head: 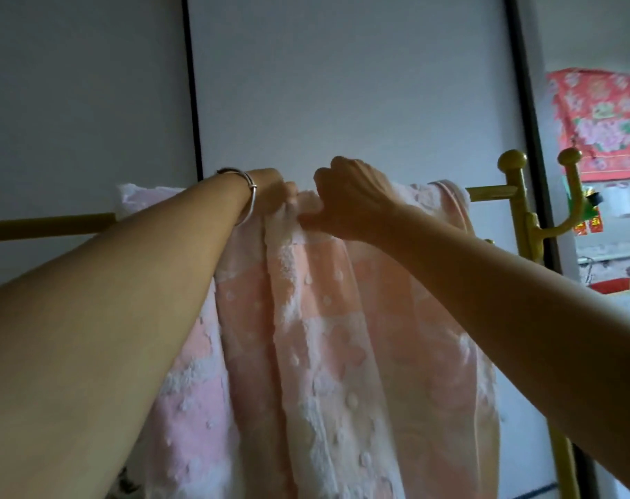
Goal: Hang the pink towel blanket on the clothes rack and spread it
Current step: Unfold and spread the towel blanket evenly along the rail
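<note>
Pink and white terry, nubbly with raised dots, makes up the towel blanket (pixel 317 336), which is draped over the horizontal bar of the clothes rack (pixel 47 225) and hangs straight down in long vertical folds. Both hands meet at the top of it, close together. The left hand (pixel 270 190), a thin silver bangle (pixel 250 199) on its wrist, has its fingers curled shut into the cloth at the bar. The right hand (pixel 346 199) pinches a bunched ridge of fabric between thumb and bent fingers. Brassy yellow tubing forms the rack, with round knobs and a curved hook at the right end. Behind stands a smooth pale wall panel (pixel 342 84) with dark seams.
</note>
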A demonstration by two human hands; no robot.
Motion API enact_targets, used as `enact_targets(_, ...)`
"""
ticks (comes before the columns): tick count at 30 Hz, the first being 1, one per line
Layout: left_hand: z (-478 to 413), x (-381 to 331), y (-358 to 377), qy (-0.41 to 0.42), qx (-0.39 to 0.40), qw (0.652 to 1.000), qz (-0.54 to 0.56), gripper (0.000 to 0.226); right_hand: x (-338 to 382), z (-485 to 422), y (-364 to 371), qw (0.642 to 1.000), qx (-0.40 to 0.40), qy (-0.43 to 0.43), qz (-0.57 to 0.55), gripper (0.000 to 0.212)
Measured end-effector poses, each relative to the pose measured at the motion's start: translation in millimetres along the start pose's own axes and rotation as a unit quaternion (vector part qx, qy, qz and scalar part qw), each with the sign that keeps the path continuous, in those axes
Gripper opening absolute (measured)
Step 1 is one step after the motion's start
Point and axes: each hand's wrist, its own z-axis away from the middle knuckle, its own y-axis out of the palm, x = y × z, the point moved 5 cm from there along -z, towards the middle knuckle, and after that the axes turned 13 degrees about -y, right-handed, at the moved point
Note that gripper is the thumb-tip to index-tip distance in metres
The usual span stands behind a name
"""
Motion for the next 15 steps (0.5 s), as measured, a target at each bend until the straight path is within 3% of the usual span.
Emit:
enact_targets(3,5.4,-2.4,-0.2,0.013,0.029,0.999,-0.013,0.038,23.0,8.0,10.3,0.999,0.002,0.005,-0.054,0.041)
enact_targets(6,2.3,-0.1,-0.3,0.02,0.026,0.999,-0.017,0.046,43.3,11.4,18.7,0.999,0.01,0.006,-0.043,0.025)
enact_targets(9,2.4,-0.4,-0.1,0.048,0.024,0.999,0.002,0.057,38.3,12.3,13.1,0.999,0.005,0.033,-0.036,0.026)
enact_targets(15,5.1,10.0,-22.2,0.112,-0.038,0.977,0.175,0.047,7.9,-13.3,-9.5,0.992,-0.055,0.107,-0.049,0.018)
